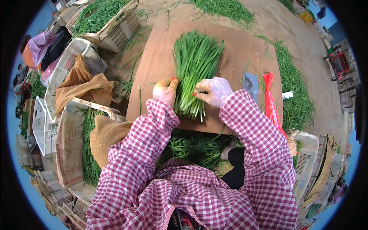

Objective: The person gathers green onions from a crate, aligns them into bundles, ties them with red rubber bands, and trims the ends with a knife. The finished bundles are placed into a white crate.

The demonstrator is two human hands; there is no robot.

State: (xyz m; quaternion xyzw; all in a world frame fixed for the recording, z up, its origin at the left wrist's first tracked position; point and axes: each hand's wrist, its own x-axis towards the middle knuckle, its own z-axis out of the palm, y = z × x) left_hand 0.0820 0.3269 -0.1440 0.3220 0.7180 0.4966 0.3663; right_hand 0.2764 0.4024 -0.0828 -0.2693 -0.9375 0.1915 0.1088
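Observation:
A bunch of long green Chinese chives (197, 60) lies on a brown wooden board (158, 49), its pale cut ends towards me. My left hand (165, 90), in a stained glove, is at the left side of the bunch and pinches the end of a red tie. On the bunch's right side my right hand (212, 89), also gloved, has its fingers closed on another red end. Whether the tie runs under the bunch is hidden. A bundle of red plastic ties (269, 100) rests at the board's right, beside a bluish flat piece (251, 83).
Loose greens (296, 92) are heaped on the floor right of the board. Plastic crates (123, 31) with greens and a tan cloth (86, 86) stand at the left. Another crate (307, 164) is at the lower right. A person (43, 51) sits at the upper left.

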